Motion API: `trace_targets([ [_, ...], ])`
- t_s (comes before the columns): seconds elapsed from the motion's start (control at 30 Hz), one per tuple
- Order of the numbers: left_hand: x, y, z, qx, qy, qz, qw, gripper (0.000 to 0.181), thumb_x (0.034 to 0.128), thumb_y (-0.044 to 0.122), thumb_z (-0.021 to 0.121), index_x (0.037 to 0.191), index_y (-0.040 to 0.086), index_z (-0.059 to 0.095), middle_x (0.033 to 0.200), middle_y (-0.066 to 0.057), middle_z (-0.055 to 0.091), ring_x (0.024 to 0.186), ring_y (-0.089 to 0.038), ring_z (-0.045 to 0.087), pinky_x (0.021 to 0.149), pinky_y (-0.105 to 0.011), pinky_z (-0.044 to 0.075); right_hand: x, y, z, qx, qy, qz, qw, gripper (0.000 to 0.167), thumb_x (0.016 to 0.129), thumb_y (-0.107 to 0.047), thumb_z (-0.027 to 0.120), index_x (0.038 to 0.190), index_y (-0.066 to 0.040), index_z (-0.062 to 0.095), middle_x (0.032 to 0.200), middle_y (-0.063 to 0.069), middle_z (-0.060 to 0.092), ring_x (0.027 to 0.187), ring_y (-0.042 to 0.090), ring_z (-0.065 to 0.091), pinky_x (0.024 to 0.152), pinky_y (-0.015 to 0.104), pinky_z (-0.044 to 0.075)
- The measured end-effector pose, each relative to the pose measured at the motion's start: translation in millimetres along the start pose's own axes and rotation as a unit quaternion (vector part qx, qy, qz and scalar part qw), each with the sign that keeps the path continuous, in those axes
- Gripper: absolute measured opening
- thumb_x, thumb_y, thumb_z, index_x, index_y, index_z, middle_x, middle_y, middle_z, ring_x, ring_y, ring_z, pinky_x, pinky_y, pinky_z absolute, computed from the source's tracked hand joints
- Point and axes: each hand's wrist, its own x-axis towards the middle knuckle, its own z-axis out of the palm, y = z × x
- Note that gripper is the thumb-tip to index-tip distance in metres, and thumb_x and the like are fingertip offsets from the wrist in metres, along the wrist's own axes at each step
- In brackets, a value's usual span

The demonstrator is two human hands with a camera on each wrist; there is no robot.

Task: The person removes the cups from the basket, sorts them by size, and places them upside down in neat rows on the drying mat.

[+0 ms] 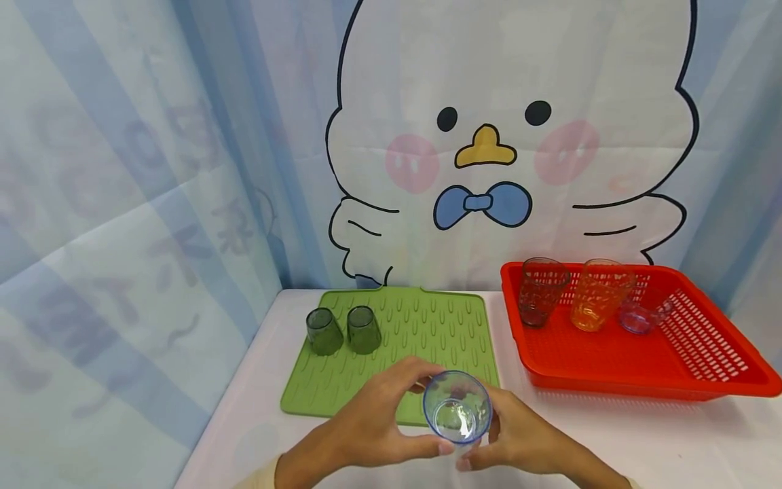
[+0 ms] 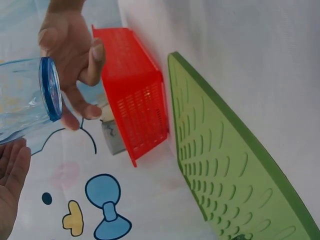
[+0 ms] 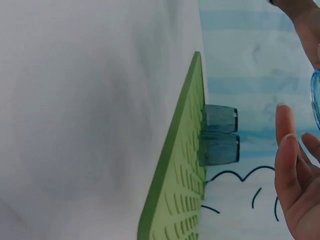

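Bird-printed curtain [image 1: 507,61] hangs behind a white table [image 1: 641,441].

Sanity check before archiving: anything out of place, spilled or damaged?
Nothing stands out: no visible spill or damage. The clear blue-rimmed cup looks intact; two translucent green cups stand on the ridged green mat.

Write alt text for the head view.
A clear, blue-edged glass is held between a person's left hand and right hand in front of a green mat. Two dark glasses stand on the mat's left; at right, a red basket holds three more glasses. Behind hangs a cloth with a cartoon bird.
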Motion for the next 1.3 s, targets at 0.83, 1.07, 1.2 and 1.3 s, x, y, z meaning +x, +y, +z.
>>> trace_targets([
  [0.83, -2.9, -8.2, 0.5, -0.009, -0.032, 0.004, 0.9994, 0.073, 0.0871, 0.033, 0.08, 0.147, 0.015, 0.042, 0.134, -0.004, 0.055, 0.119, -0.011, 0.057, 0.097, -0.023, 0.052, 5.5, 12.9, 17.4, 0.041, 0.029, -0.021, 0.9985, 0.064, 0.088, -0.008, 0.076, 0.145, -0.012, 0.048, 0.133, 0.011, 0.063, 0.109, 0.02, 0.066, 0.088, 0.037, 0.059],
  [1.07, -4.5, -8.6, 2.0, 0.024, -0.048, -0.013, 0.9985, 0.085, 0.0853, 0.044, 0.079, 0.153, 0.017, 0.035, 0.133, 0.0, 0.053, 0.117, -0.008, 0.056, 0.097, -0.022, 0.051, 1.8, 16.3, 14.9, -0.03, 0.047, 0.022, 0.9982, 0.058, 0.084, -0.018, 0.082, 0.136, -0.014, 0.058, 0.117, 0.006, 0.069, 0.091, 0.01, 0.065, 0.07, 0.028, 0.058],
  [1.2, -5.8, -8.5, 2.0, 0.041, -0.045, -0.009, 0.9981, 0.086, 0.0839, 0.048, 0.079, 0.154, 0.025, 0.035, 0.126, 0.005, 0.052, 0.11, -0.004, 0.054, 0.093, -0.023, 0.052, -0.3, 17.1, 13.4, -0.061, 0.058, 0.022, 0.9962, 0.053, 0.083, -0.022, 0.083, 0.131, -0.015, 0.062, 0.108, 0.006, 0.07, 0.078, 0.007, 0.062, 0.061, 0.027, 0.055],
  [1.3, -7.3, -9.1, 1.6, 0.045, -0.044, -0.011, 0.998, 0.085, 0.0841, 0.05, 0.078, 0.154, 0.03, 0.034, 0.123, 0.006, 0.05, 0.107, -0.004, 0.052, 0.091, -0.025, 0.053, -0.9, 17.3, 12.4, -0.054, 0.06, 0.019, 0.9966, 0.053, 0.083, -0.02, 0.082, 0.132, -0.016, 0.061, 0.108, 0.01, 0.069, 0.074, 0.007, 0.065, 0.06, 0.028, 0.055],
])
